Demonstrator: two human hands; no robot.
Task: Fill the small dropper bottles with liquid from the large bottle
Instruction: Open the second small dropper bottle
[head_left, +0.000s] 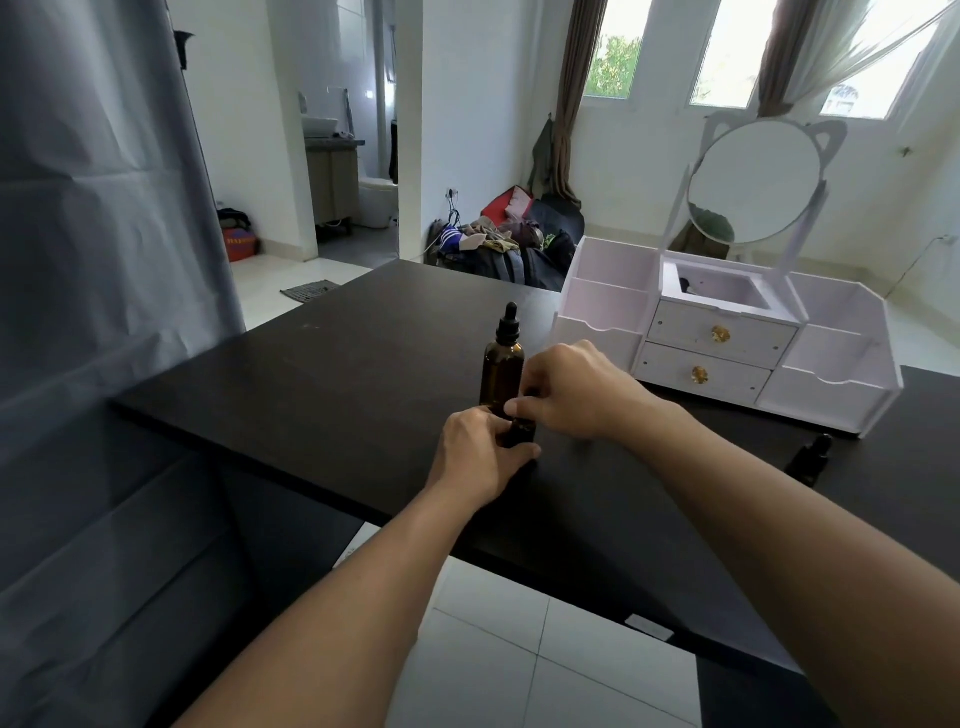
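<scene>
At frame centre the left hand (480, 447) clamps a small dropper bottle (518, 434) on the black table (322, 374) while the right hand (569, 387) pinches its cap, so a slipped twist could topple the capped large amber bottle (503, 376) touching behind.

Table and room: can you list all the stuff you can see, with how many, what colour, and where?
Large dropper bottle: one, amber with black dropper cap, upright mid-table.
Small dropper bottle: one, dark, between both hands.
Second small dropper bottle: one, dark, right of table by organiser.
Vanity organiser: one, white, gold-knobbed drawers, round mirror, back right.
Table: one, black.
Clothes and bags pile: mixed colours, floor behind.
Curtain: grey, left.
Left hand: grips small bottle.
Right hand: pinches its top.
</scene>
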